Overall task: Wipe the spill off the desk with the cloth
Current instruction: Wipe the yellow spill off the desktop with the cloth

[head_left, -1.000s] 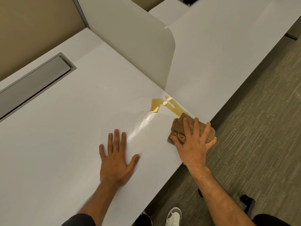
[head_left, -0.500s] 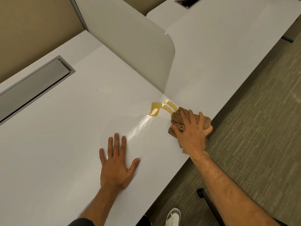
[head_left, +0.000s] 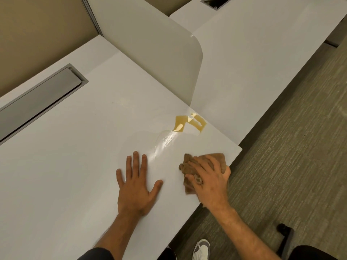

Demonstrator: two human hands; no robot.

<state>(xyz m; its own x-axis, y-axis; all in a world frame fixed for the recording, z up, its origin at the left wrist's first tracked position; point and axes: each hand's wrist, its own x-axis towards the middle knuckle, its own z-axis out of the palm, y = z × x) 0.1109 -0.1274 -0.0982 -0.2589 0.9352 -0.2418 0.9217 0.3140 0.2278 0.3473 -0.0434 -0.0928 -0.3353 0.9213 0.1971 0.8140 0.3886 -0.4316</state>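
An amber spill (head_left: 180, 122) lies on the white desk (head_left: 75, 156), close to the foot of the divider panel and the desk's right corner. A thin wet streak (head_left: 165, 140) runs from it toward me. My right hand (head_left: 210, 181) presses a crumpled brown cloth (head_left: 187, 166) flat on the desk by the front edge, nearer to me than the spill and apart from it. Flat on the desk, my left hand (head_left: 136, 184) rests palm down with fingers spread, left of the cloth, holding nothing.
A white rounded divider panel (head_left: 155, 49) stands between this desk and the neighbouring desk (head_left: 253, 59). A grey cable hatch (head_left: 39, 92) is set into the desk at the left. Carpet (head_left: 291, 147), a chair base (head_left: 285, 235) and my shoe (head_left: 201, 248) lie to the right and below.
My right hand has dragged the cloth back toward me, away from the spill, along the front edge. The part of the spill nearest the edge is gone. My left hand stays put.
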